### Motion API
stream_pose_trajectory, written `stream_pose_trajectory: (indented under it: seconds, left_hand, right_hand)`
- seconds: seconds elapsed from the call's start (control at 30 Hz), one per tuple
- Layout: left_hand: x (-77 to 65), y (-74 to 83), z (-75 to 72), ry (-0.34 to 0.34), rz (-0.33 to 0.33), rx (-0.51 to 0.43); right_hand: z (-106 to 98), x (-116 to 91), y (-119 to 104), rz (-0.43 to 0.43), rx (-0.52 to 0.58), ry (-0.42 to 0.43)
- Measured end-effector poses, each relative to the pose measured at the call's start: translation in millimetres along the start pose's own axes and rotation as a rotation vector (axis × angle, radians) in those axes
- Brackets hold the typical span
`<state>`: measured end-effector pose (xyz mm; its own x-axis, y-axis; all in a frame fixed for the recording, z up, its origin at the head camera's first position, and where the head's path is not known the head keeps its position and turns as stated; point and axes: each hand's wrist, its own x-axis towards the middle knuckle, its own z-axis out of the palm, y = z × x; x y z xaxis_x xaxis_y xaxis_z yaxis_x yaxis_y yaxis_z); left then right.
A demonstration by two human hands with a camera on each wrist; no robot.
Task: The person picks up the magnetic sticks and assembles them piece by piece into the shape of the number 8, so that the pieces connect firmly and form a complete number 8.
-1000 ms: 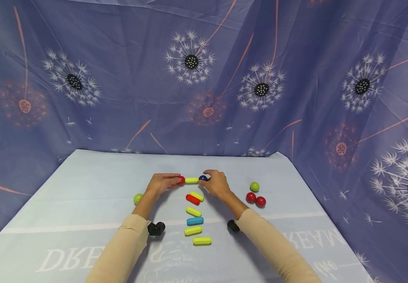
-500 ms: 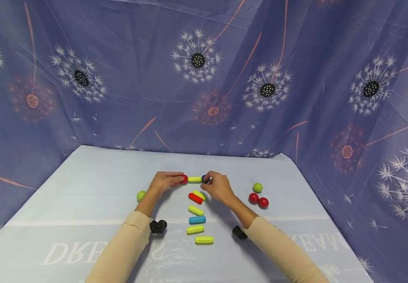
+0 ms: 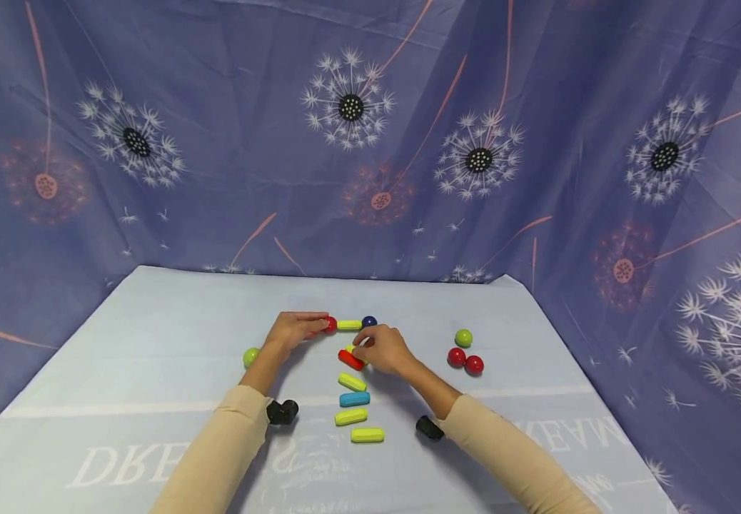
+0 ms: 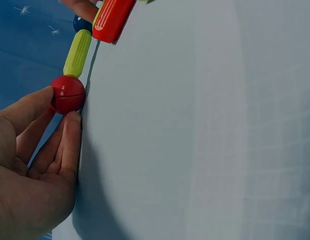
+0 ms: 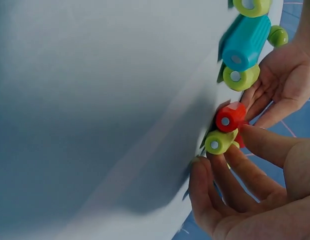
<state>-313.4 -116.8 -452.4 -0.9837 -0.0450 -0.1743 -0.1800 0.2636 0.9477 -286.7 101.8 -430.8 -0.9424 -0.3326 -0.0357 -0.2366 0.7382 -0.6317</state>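
Note:
My left hand (image 3: 290, 331) pinches a red ball (image 4: 68, 94) between thumb and fingertips. One end of a yellow-green rod (image 4: 77, 54) meets this ball, and a dark blue ball (image 3: 369, 323) sits at the rod's other end. Just in front of that row, a red rod (image 3: 350, 360) lies beside a second yellow-green rod (image 5: 218, 143). My right hand (image 3: 383, 350) has its thumb and fingers curled around the second yellow-green rod, the thumb close to the red rod. The right fingers partly cover this rod in the head view. Pale discs show in the rod ends.
Nearer me lie a blue rod (image 3: 354, 399) and several yellow-green rods (image 3: 367, 435) in a column. A green ball (image 3: 463, 338) and two red balls (image 3: 457, 358) stand to the right. Another green ball (image 3: 250, 357) is beside my left forearm. A patterned curtain (image 3: 216, 143) hangs behind the table.
My right hand has left the dark blue ball and come nearer to me, down to the yellow-green rod beside the red rod. The left hand stays on its red ball.

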Motion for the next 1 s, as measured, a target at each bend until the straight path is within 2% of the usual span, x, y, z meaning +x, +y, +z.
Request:
stream_pose_trajectory:
  seconds: [0.23, 0.5, 0.67, 1.0]
  left_hand:
    - [0.7, 3.2, -1.9, 0.004, -0.001, 0.022]
    - [2.0, 2.4, 0.5, 0.014, -0.008, 0.017]
    - [1.4, 0.7, 1.5, -0.002, -0.011, 0.001]
    - [0.0, -0.9, -1.0, -0.005, 0.009, 0.002]
  right_hand:
    - [0, 2, 1, 0.000, -0.017, -0.004]
    - [-8, 2, 0, 0.013, -0.018, -0.067]
    - [-10, 2, 0, 0.037, -0.023, -0.110]
    - [-4, 6, 0, 0.048, -0.053, -0.101]
